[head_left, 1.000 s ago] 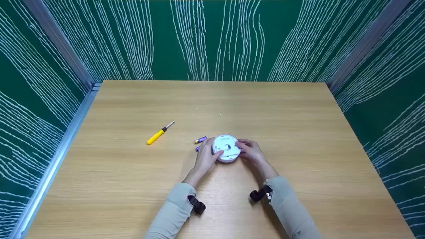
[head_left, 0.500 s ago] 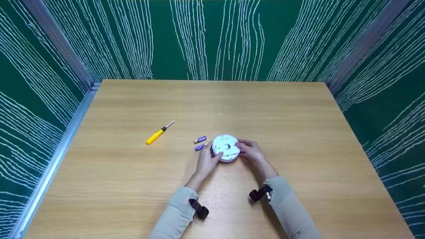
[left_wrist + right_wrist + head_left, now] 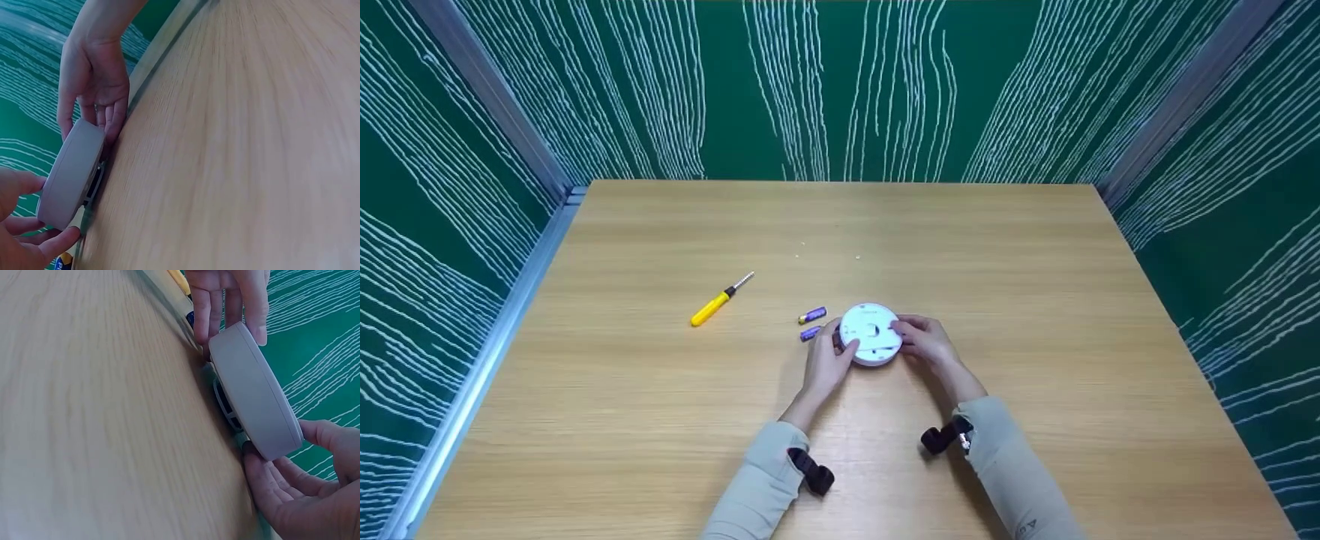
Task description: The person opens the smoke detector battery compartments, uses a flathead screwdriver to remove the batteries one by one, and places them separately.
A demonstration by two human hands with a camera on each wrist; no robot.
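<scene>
A round white smoke detector (image 3: 864, 319) with a hole in the middle of its flat face is held between both hands over the table. My left hand (image 3: 826, 367) grips its left edge, thumb on the upper face and fingers underneath. On the opposite side, my right hand (image 3: 931, 345) pinches the rim the same way. Seen from the side in the right wrist view, the smoke detector (image 3: 256, 394) has a slotted dark part on its underside, close over the tabletop. Two purple batteries, an upper battery (image 3: 812, 316) and a lower battery (image 3: 809, 334), lie just beyond the left fingers.
Left of the batteries lies a screwdriver (image 3: 712, 308) with a yellow handle, its shaft pointing away to the right. Tiny white specks dot the wooden table (image 3: 997, 262) farther back. Green walls with white lines stand around the back and sides.
My left hand has drawn back slightly toward me, uncovering more of the two batteries, and its thumb has slid toward the rim. The smoke detector and my right hand stay almost in place.
</scene>
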